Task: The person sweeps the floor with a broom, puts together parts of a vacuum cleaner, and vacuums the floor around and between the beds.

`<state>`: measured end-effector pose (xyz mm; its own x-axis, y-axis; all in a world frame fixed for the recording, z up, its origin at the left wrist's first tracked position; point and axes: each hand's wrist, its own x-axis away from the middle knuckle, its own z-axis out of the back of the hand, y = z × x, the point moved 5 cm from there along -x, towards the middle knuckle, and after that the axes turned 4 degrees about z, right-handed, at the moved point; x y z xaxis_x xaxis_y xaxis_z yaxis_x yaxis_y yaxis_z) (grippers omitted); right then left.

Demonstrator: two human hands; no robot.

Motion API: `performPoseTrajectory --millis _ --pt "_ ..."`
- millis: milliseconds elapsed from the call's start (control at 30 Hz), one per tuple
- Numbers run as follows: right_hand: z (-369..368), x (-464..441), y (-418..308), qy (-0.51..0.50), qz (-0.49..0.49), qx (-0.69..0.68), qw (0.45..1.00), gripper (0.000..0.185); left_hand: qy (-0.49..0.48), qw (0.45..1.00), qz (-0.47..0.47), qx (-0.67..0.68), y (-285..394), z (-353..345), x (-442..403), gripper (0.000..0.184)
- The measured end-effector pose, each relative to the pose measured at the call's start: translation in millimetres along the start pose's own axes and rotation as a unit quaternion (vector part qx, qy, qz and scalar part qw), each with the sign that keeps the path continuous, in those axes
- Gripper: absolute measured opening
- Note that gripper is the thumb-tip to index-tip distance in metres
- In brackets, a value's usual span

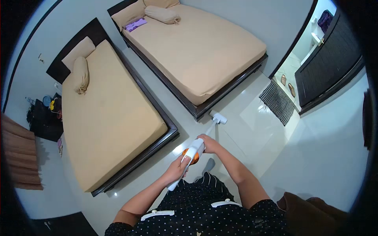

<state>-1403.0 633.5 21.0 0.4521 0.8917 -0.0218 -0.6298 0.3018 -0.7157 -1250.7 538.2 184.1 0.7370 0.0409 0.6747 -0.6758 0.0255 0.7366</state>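
A white cordless vacuum cleaner [195, 148] with an orange dust cup is held slanting in front of my body. My left hand [176, 170] is wrapped round its rear handle. Farther forward, my right hand [208, 144] grips the front of the vacuum's body, near where the tube begins. The floor head [218, 117] rests on the glossy tiled floor [232, 137], close to the near corner of the farther bed's dark frame.
Two beds with beige sheets stand ahead, the nearer mattress [114, 118] left and the farther mattress [197, 47] beyond. A striped mat [277, 103] lies by the open dark door [328, 59], with slippers [291, 89] past it. Brown cloth [311, 212] is at lower right.
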Motion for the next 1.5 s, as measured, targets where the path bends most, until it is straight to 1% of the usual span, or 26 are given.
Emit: performPoseTrajectory --millis 33,100,167,200,233,300,333,400,433,500,533,600,633,733,767,800,867,967,1033,1100,1167,1300,1367,1500 --pt "8 -5 17 0.015 0.000 0.000 1.000 0.065 0.000 1.000 0.001 0.001 7 -7 -13 0.039" --pt "19 -13 47 0.001 -0.005 -0.002 1.000 0.067 0.028 0.999 -0.022 0.004 23 -16 -37 0.037" --pt "33 -13 70 -0.017 -0.094 0.031 0.995 0.071 0.033 0.999 -0.025 0.016 29 -25 -58 0.037" --pt "38 -12 76 -0.002 -0.099 0.031 0.995 0.076 0.035 0.999 -0.029 0.020 32 -29 -66 0.037" --pt "41 -13 78 0.001 -0.101 0.031 0.994 0.076 0.037 0.999 -0.034 0.021 36 -30 -72 0.037" --pt "49 -12 84 0.032 -0.137 0.031 0.990 0.082 0.033 0.999 -0.033 0.020 42 -30 -81 0.037" --pt "51 -12 83 0.035 -0.139 0.032 0.989 0.082 0.031 0.999 -0.031 0.021 44 -31 -84 0.037" --pt "49 -10 82 0.014 -0.181 0.001 0.983 0.086 0.025 0.999 -0.030 0.017 44 -31 -83 0.037" --pt "46 -6 80 0.017 -0.183 0.001 0.983 0.086 0.022 0.999 -0.029 0.015 42 -31 -80 0.037" --pt "34 0 75 0.019 -0.144 0.009 0.989 0.087 0.023 0.999 -0.024 0.013 37 -30 -70 0.037" --pt "40 3 56 0.012 -0.148 0.000 0.989 0.089 0.024 0.999 -0.020 0.011 33 -27 -63 0.036" --pt "18 8 47 0.029 -0.108 0.006 0.994 0.090 0.026 0.999 -0.009 0.023 24 -21 -46 0.034" --pt "14 10 36 0.014 -0.127 -0.001 0.992 0.088 0.030 0.999 -0.006 0.036 21 -19 -38 0.033" --pt "10 14 11 0.016 -0.138 0.005 0.990 0.086 0.022 1.000 -0.009 0.012 20 -11 -22 0.033" --pt "14 12 4 0.005 -0.161 -0.007 0.987 0.090 0.020 1.000 -0.014 0.012 20 -10 -21 0.033" --pt "12 11 8 0.009 -0.163 -0.006 0.987 0.090 0.022 0.999 -0.019 0.017 24 -8 -23 0.032" --pt "15 9 15 0.069 -0.149 -0.037 0.986 0.089 0.013 0.999 -0.025 0.027 26 -9 -33 0.032" --pt "25 16 25 0.100 -0.180 -0.042 0.978 0.084 0.001 0.999 -0.026 0.039 38 -20 -46 0.031" --pt "39 21 32 0.119 -0.200 -0.036 0.972 0.084 0.020 0.999 -0.033 0.030 46 -27 -65 0.032" --pt "54 26 47 0.137 -0.219 -0.029 0.966 0.084 0.011 0.999 -0.035 0.028 58 -37 -89 0.033" --pt "67 37 73 0.156 -0.251 -0.038 0.955 0.081 0.011 0.998 -0.058 0.012 74 -49 -116 0.035" --pt "102 68 126 0.162 -0.273 -0.034 0.948 0.079 0.016 0.997 -0.071 -0.008 112 -71 -174 0.038" --pt "114 88 157 0.127 -0.310 -0.044 0.941 0.076 0.017 0.997 -0.069 0.004 132 -82 -206 0.039" --pt "147 128 210 0.120 -0.327 -0.053 0.936 0.073 0.031 0.994 -0.094 0.041 171 -98 -258 0.038"
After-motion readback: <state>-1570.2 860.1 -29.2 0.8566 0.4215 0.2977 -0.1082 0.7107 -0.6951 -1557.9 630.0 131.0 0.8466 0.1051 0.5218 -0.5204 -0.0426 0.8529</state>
